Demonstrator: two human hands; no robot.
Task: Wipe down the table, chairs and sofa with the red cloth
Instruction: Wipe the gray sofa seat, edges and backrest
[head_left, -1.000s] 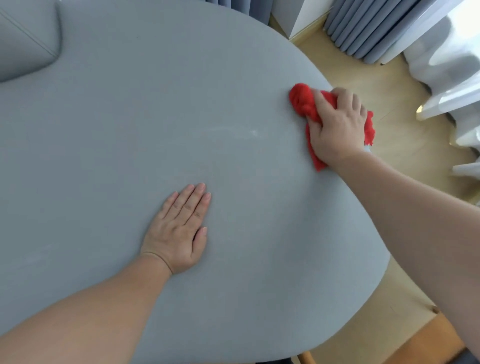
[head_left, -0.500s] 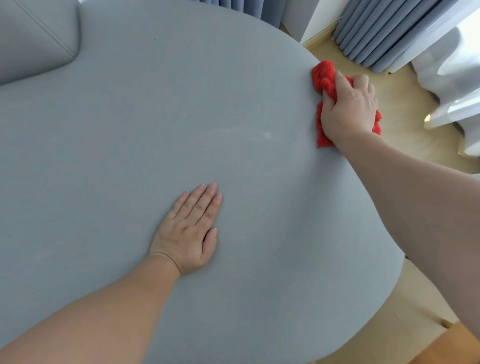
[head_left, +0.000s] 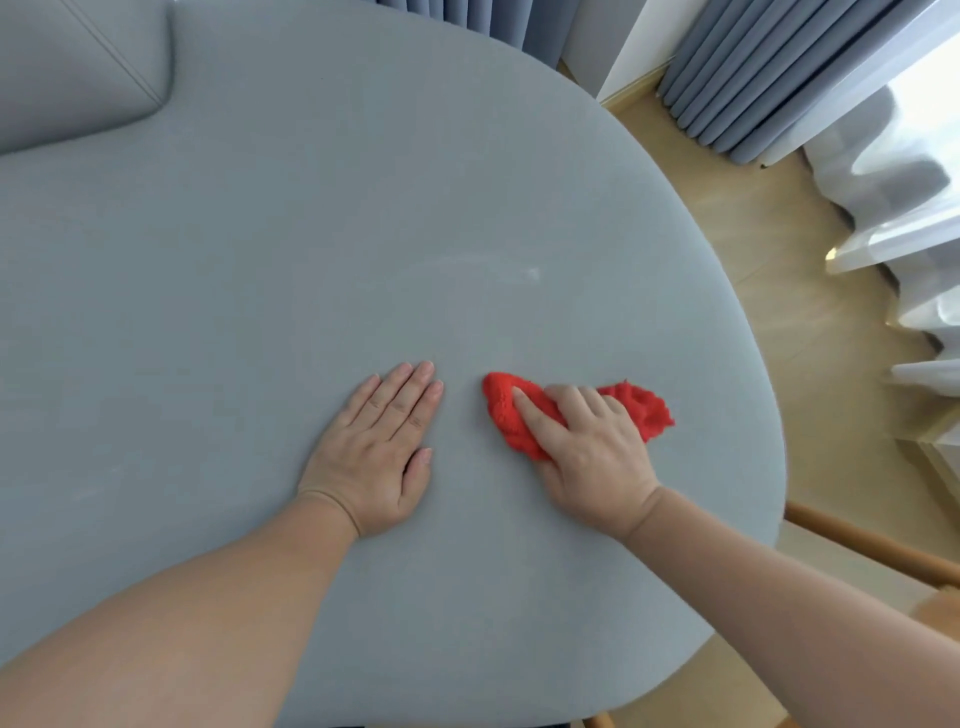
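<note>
A wide grey upholstered sofa seat with a rounded right edge fills most of the view. The crumpled red cloth lies on it near the middle right. My right hand grips the cloth, fingers curled over it and the thumb along its left side, pressing it to the fabric. Red folds stick out to the right of the knuckles. My left hand rests flat on the seat just left of the cloth, fingers straight and together, holding nothing.
A grey cushion sits at the back left corner. A faint pale streak marks the seat beyond the cloth. Wooden floor, grey curtains and white sheer drapes lie to the right; a wooden leg shows below the edge.
My right hand has swept the red cloth from the far right edge of the seat back toward me, stopping beside my left hand. The left hand has stayed flat in place.
</note>
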